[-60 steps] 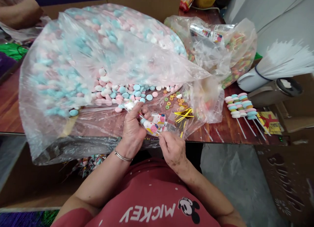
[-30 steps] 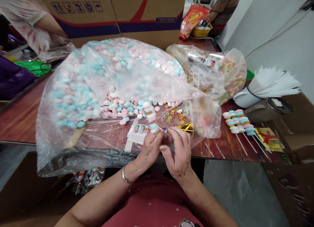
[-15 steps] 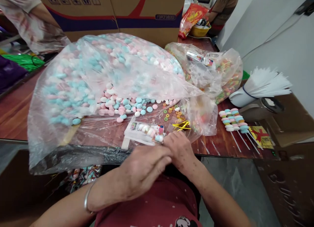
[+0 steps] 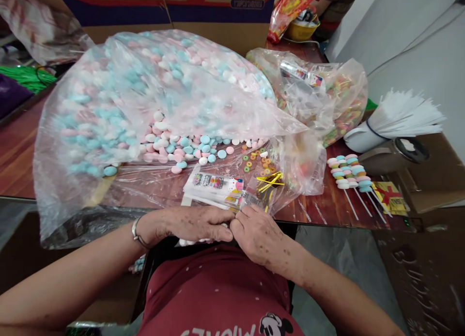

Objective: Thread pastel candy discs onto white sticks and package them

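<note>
My left hand (image 4: 198, 224) is closed over a candy packet (image 4: 191, 242), whose white and pink candies peek out below the fingers. Fingertips of my right hand (image 4: 259, 233) are pinched together against the left thumb; whatever lies between them is hidden. Just beyond both hands lies a stack of flat printed clear bags (image 4: 216, 185). Gold twist ties (image 4: 269, 182) rest on a small clear bag (image 4: 257, 196) right of the stack. Loose pink, blue and white candies (image 4: 178, 149) spill from a large plastic bag (image 4: 160, 74), near small ring candies (image 4: 258, 159).
Candy skewers (image 4: 349, 172) lie at right beside a yellow card (image 4: 390, 198). Behind them stand a mug of white sticks (image 4: 366, 135) and a dark lidded mug (image 4: 394, 157). A bag of ring candies (image 4: 345, 96) and a large carton (image 4: 218, 21) are at the back.
The filled candy packet has come off the bag stack toward me, under my left hand. My left hand has turned flatter and moved slightly left. The view has shifted a little.
</note>
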`<state>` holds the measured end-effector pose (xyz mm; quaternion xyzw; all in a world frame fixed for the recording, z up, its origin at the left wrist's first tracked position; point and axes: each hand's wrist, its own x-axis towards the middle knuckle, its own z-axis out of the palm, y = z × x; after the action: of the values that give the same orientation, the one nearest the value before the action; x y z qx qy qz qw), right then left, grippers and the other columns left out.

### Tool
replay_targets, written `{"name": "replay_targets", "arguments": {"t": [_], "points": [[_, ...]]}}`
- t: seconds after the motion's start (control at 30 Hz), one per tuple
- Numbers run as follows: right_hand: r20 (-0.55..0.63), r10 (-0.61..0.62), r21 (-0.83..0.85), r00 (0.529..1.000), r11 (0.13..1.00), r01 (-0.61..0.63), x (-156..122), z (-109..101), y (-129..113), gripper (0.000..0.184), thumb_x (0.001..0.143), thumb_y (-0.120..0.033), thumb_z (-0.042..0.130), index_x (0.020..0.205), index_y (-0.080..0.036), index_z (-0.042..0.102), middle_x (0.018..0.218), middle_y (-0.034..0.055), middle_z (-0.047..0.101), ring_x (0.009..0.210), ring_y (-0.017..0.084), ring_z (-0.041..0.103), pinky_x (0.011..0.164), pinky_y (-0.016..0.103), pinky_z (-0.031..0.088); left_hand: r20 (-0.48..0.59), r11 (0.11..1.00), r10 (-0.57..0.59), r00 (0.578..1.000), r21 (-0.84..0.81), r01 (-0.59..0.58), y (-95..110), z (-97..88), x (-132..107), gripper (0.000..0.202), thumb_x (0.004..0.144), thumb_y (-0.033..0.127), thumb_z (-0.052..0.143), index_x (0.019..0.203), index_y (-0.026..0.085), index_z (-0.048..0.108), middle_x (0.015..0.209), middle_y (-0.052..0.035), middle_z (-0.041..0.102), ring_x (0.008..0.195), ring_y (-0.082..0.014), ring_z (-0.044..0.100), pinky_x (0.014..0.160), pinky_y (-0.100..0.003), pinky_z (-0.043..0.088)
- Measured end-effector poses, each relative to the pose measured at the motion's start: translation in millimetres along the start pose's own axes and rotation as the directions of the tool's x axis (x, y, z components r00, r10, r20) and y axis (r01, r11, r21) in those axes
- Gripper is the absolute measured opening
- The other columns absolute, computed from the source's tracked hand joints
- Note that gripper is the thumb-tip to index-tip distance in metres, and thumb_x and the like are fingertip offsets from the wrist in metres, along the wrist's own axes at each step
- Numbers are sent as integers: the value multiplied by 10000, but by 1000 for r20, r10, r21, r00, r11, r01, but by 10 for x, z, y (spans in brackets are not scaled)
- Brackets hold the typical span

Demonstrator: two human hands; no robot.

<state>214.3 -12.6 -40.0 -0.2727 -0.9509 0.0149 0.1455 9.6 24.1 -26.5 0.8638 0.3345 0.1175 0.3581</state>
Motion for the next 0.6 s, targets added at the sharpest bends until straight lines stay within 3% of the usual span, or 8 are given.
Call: {"name": "replay_targets", "arguments": {"t": [0.17, 0.27, 0.33, 0.4, 0.47, 0.53, 0.6], "points": [[201, 13, 236, 979, 970, -61, -75, 76, 108, 245, 900, -91, 409, 729, -181, 560, 677, 42, 602, 607, 169, 480, 594, 299, 354, 12, 980, 85, 996, 181, -86, 144, 163, -93, 142, 969, 235, 438, 956, 164, 560, 823, -56, 622, 770, -174, 571, 778, -294, 493], [348, 15, 449, 937, 875, -181, -44, -13, 218, 229, 905, -137, 429, 706, -188, 531, 646, 3, 567, 567, 132, 432, 548, 269, 324, 53, 917, 171, 984, 358, -178, 243, 189, -126, 145, 944, 121, 429, 887, 154, 558, 804, -69, 616, 722, -181, 558, 703, -298, 498], [445, 26, 630, 895, 702, -333, -12, -116, 275, 231, 923, -188, 424, 704, -191, 500, 634, -28, 517, 565, 106, 404, 535, 242, 315, 26, 855, 260, 965, 459, -243, 289, 187, -137, 179, 932, 83, 406, 904, 138, 574, 822, -93, 628, 727, -198, 572, 687, -322, 505], [551, 20, 756, 834, 412, -509, 11, -208, 294, 263, 930, -241, 408, 676, -193, 459, 608, -48, 457, 550, 87, 381, 516, 220, 314, -65, 812, 377, 924, 503, -296, 305, 191, -144, 232, 935, 81, 375, 991, 124, 595, 882, -130, 658, 784, -221, 610, 720, -355, 518], [628, 20, 768, 778, 144, -624, 19, -259, 279, 301, 921, -275, 405, 631, -197, 420, 571, -59, 411, 521, 75, 359, 493, 211, 305, -171, 804, 465, 869, 492, -333, 288, 211, -147, 287, 939, 90, 352, 1083, 127, 597, 951, -157, 682, 866, -240, 643, 770, -378, 527], [650, 50, 758, 758, 27, -652, 8, -268, 267, 318, 907, -308, 429, 610, -197, 418, 545, -62, 395, 499, 71, 349, 479, 212, 297, -243, 832, 471, 848, 442, -335, 245, 241, -143, 304, 936, 95, 358, 1111, 143, 603, 976, -161, 695, 912, -244, 655, 800, -384, 531], [607, 137, 783, 783, 67, -619, -27, -254, 306, 342, 923, -364, 419, 629, -193, 451, 552, -54, 420, 502, 79, 375, 485, 217, 314, -300, 891, 400, 866, 349, -291, 196, 262, -126, 270, 929, 103, 396, 1041, 161, 634, 913, -133, 704, 846, -217, 658, 771, -353, 536]]}}
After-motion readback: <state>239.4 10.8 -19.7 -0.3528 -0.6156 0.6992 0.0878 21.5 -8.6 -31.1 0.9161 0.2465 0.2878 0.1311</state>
